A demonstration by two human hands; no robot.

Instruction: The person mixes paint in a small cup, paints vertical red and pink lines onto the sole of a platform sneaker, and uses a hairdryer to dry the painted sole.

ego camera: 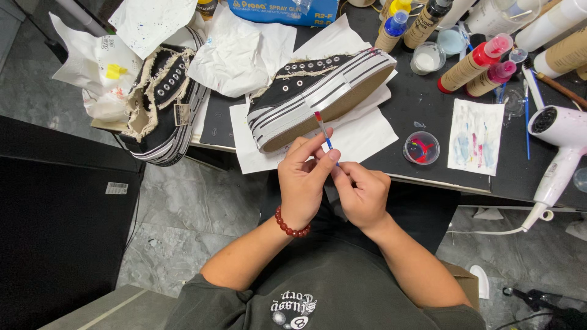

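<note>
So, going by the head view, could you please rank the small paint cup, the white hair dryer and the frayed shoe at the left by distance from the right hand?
From the right hand:
1. Small paint cup, just up and right of it.
2. White hair dryer, at the far right edge.
3. Frayed shoe, far left, beyond the left hand.

The shoe (318, 91) is matt black canvas with metal eyelets and a smooth rubber sole. Crumpled white paper (361, 131) lies beneath. The hairdryer (559, 146) is glossy white plastic; the tabletop (422, 104), matt black.

Brush (323, 129) handle hidden in hands.
</note>
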